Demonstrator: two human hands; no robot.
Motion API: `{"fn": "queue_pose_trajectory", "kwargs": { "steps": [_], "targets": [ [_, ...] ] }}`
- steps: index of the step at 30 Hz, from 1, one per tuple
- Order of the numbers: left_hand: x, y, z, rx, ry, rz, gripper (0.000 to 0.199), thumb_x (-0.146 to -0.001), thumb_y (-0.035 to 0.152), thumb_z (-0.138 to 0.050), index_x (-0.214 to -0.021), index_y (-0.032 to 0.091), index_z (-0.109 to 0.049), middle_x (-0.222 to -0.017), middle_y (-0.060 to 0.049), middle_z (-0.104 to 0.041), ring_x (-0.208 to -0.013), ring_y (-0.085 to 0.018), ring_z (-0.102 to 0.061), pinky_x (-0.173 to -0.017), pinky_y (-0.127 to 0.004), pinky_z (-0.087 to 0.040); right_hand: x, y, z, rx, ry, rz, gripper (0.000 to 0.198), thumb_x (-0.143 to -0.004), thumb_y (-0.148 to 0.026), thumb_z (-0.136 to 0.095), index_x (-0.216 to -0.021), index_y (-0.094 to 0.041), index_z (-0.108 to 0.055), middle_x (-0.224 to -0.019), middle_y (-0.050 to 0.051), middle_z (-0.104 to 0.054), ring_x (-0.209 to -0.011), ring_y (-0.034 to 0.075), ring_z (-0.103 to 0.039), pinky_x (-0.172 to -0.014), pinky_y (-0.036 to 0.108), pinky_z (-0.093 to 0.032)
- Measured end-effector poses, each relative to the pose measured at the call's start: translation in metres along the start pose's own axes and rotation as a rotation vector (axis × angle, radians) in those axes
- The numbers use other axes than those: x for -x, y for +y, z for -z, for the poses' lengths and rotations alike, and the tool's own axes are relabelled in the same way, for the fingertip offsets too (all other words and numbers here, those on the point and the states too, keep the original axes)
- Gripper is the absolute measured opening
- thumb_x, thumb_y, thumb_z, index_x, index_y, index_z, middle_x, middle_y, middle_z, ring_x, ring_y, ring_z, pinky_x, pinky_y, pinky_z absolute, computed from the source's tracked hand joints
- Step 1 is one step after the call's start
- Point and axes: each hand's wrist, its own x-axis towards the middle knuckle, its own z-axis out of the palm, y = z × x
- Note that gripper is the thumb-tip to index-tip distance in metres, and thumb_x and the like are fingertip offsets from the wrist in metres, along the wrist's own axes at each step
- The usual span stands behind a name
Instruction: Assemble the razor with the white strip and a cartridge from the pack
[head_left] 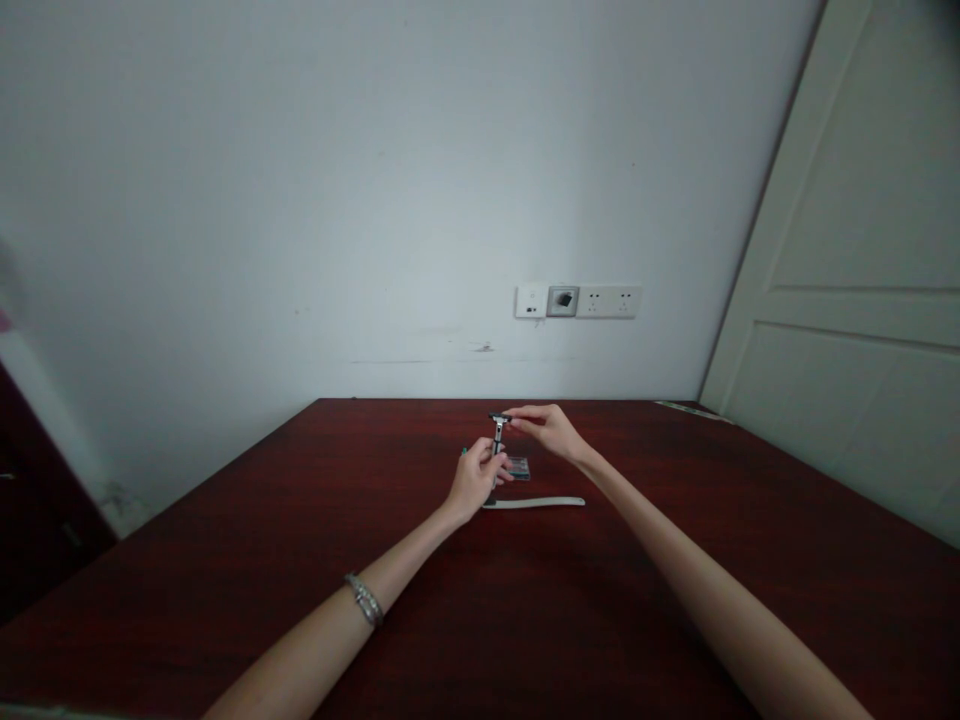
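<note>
Upright above the tabletop stands a razor (pixel 498 432), a thin silver handle topped by a dark crosswise head. My left hand (pixel 477 472) has its fingers closed around the handle. From the other side, thumb and fingers of my right hand (pixel 553 432) pinch the right end of the razor head. Behind the left fingertips lies a small clear plastic case (pixel 519 468), partly hidden, its contents too small to make out. Closer to me, a long, slim, pale strip (pixel 536 503) with a dark left end rests crosswise. A bit of green shows beside the left hand.
The dark red wooden table (pixel 300 530) reaches back to a white wall (pixel 337 200). A row of sockets (pixel 577 302) is set in the wall above the table. At the right stands a pale panelled door (pixel 862 270). A flat pale strip lies by the table's far right corner.
</note>
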Motion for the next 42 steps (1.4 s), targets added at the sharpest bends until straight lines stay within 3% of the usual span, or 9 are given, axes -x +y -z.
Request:
{"fn": "queue_pose_trajectory", "kwargs": {
  "steps": [7,12,18,24,28,37,42],
  "targets": [
    [0.001,0.001,-0.001,0.02,-0.015,0.012,0.022,-0.08,0.034,-0.05,-0.09,0.015,-0.047,-0.074,-0.003,-0.062,-0.059,-0.014,-0.064,-0.051,-0.022,-0.048,0.0,-0.001,0.001,0.079,0.055,0.002,0.037,-0.072,-0.035,-0.061,-0.102,-0.013,-0.067,-0.088,0.007,-0.069,-0.075,0.017,-0.061,-0.076,0.033,-0.047],
    [0.001,0.003,0.003,0.053,-0.025,0.011,0.027,-0.079,0.038,-0.052,-0.092,0.015,-0.048,-0.075,-0.005,-0.063,-0.061,-0.014,-0.064,-0.052,-0.022,-0.048,0.0,-0.006,0.007,-0.019,0.056,-0.045,0.048,-0.066,-0.037,-0.067,-0.107,-0.013,-0.064,-0.086,0.006,-0.068,-0.073,0.015,-0.06,-0.074,0.032,-0.048],
    [-0.013,0.017,0.019,0.163,0.054,0.082,0.033,-0.079,0.04,-0.053,-0.096,0.013,-0.057,-0.092,-0.013,-0.067,-0.08,-0.02,-0.066,-0.065,-0.029,-0.049,0.002,-0.021,0.009,0.054,0.137,-0.159,0.037,-0.068,-0.042,-0.063,-0.086,-0.011,-0.068,-0.07,0.006,-0.065,-0.055,0.011,-0.055,-0.052,0.023,-0.045],
    [-0.034,0.029,0.026,0.316,0.097,0.092,0.028,-0.072,0.033,-0.061,-0.09,0.012,-0.066,-0.107,-0.014,-0.064,-0.107,-0.025,-0.056,-0.085,-0.033,-0.043,0.006,-0.03,-0.007,0.198,-0.093,-0.197,0.039,-0.073,-0.048,-0.056,-0.076,-0.011,-0.068,-0.054,0.002,-0.058,-0.046,0.01,-0.05,-0.042,0.02,-0.038],
    [-0.04,0.033,0.022,0.39,0.096,0.124,0.024,-0.073,0.028,-0.06,-0.087,0.011,-0.068,-0.109,-0.014,-0.064,-0.106,-0.024,-0.056,-0.087,-0.031,-0.043,0.007,-0.033,-0.02,0.306,-0.154,-0.152,0.04,-0.076,-0.048,-0.052,-0.069,-0.012,-0.067,-0.051,0.001,-0.055,-0.043,0.008,-0.045,-0.042,0.02,-0.034],
    [-0.042,0.034,0.013,0.432,0.027,0.153,0.022,-0.074,0.029,-0.06,-0.085,0.011,-0.067,-0.103,-0.013,-0.065,-0.096,-0.021,-0.059,-0.082,-0.03,-0.045,0.008,-0.031,-0.035,0.387,-0.109,-0.121,0.038,-0.078,-0.042,-0.051,-0.057,-0.012,-0.064,-0.045,-0.001,-0.052,-0.041,0.008,-0.043,-0.043,0.02,-0.029],
    [-0.045,0.032,0.024,0.342,-0.005,0.243,0.026,-0.069,0.031,-0.064,-0.086,0.012,-0.067,-0.096,-0.012,-0.066,-0.085,-0.018,-0.061,-0.071,-0.026,-0.044,0.006,-0.028,-0.038,0.464,-0.07,-0.128,0.034,-0.075,-0.035,-0.052,-0.055,-0.012,-0.066,-0.047,0.001,-0.054,-0.046,0.009,-0.045,-0.045,0.02,-0.029]
  ]
}}
